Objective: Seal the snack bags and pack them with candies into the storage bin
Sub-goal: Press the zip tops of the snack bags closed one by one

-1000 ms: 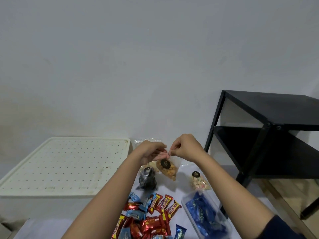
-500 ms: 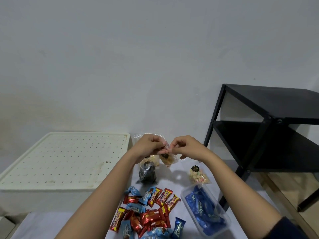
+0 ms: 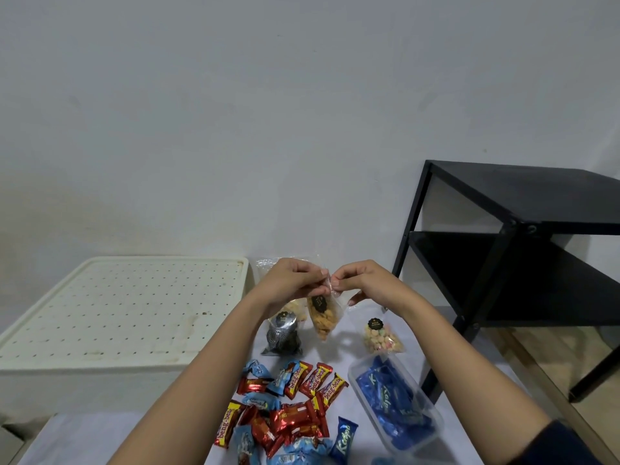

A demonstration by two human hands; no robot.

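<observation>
A clear snack bag of orange-brown pieces (image 3: 322, 316) with a black label hangs above the white table (image 3: 339, 345). My left hand (image 3: 291, 280) and my right hand (image 3: 357, 278) both pinch its top edge, fingertips almost touching. Below on the table lie a dark snack bag (image 3: 281, 337), a bag of pale round sweets (image 3: 381, 337) and another pale bag (image 3: 294, 309) partly hidden behind my left hand. A pile of red and blue wrapped candies (image 3: 285, 411) lies nearer me. A clear plastic bin (image 3: 432, 414) at the right holds blue-wrapped candies.
A cream perforated lid or crate (image 3: 117, 313) sits at the left, level with the table. A black two-tier metal shelf (image 3: 523, 250) stands at the right on a wooden floor. A plain wall lies behind everything.
The orange snack bag stays pinched between both hands; it rose and bunched up half a second ago, and now hangs lower again. Both hands remain close together.
</observation>
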